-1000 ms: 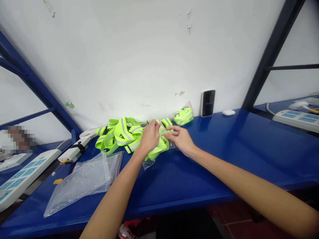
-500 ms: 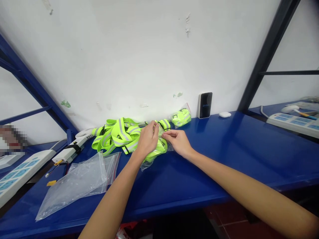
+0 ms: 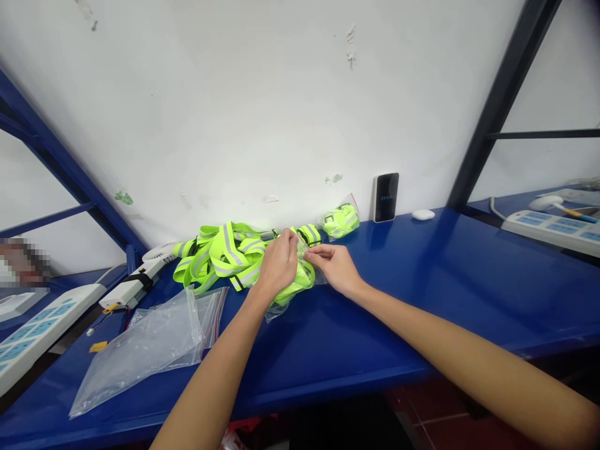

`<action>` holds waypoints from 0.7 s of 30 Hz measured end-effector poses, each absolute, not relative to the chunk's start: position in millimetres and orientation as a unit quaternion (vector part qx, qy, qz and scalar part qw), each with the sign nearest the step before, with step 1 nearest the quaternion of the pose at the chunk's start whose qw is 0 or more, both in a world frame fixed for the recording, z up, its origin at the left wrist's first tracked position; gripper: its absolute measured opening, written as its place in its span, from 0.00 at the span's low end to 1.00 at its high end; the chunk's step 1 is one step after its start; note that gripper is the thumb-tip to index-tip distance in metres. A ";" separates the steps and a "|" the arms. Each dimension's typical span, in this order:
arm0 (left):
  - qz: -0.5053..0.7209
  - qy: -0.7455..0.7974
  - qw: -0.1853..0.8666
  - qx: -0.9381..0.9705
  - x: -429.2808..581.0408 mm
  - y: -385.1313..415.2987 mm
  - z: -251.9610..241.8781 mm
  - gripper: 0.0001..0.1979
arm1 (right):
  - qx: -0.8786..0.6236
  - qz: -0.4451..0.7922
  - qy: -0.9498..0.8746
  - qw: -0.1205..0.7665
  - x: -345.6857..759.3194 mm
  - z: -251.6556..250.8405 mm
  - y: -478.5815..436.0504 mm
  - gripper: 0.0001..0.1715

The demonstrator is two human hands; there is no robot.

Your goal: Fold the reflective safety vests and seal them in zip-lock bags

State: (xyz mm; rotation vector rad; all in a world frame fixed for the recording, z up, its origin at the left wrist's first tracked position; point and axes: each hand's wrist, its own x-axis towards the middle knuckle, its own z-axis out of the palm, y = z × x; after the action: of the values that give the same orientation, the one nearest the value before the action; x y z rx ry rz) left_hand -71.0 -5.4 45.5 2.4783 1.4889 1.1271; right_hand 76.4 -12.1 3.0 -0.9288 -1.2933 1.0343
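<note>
Neon-yellow reflective strap inside clear plastic bag [image 3: 293,289], centre frame; my left hand [image 3: 280,262] and right hand [image 3: 334,265] stay pinched on its mouth, fingers barely shifted.

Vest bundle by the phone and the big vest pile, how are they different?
The bundle is small and folded tight; the pile is big, loose and tangled. The bundle sits in a clear bag; the pile lies bare. The pile is beside the left hand; the bundle lies farther off, near the phone. Both are neon yellow with grey stripes.
</note>
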 end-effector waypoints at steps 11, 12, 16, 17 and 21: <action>0.359 0.479 0.010 0.801 -71.2 -4.2 42.7 0.12 | -0.404 0.421 -0.573 0.575 77.2 3.5 -13.9 0.15; 0.357 0.480 0.009 0.801 -71.2 -4.0 42.4 0.12 | -0.405 0.419 -0.574 0.575 77.1 3.7 -13.7 0.14; 0.350 0.488 -0.002 0.800 -70.9 -4.2 41.6 0.12 | -0.398 0.415 -0.581 0.576 76.4 3.8 -12.7 0.13; 0.348 0.490 -0.005 0.799 -70.7 -4.3 41.6 0.12 | -0.395 0.415 -0.583 0.576 76.3 3.6 -12.3 0.13; 0.346 0.490 -0.010 0.800 -69.9 -3.9 42.3 0.11 | -0.393 0.416 -0.584 0.576 76.4 2.2 -11.1 0.12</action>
State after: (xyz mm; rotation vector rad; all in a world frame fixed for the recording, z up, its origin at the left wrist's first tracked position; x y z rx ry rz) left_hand -69.9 -3.9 42.3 2.5286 1.5508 1.0945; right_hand 76.4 -11.1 2.2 -0.9199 -1.3685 0.9731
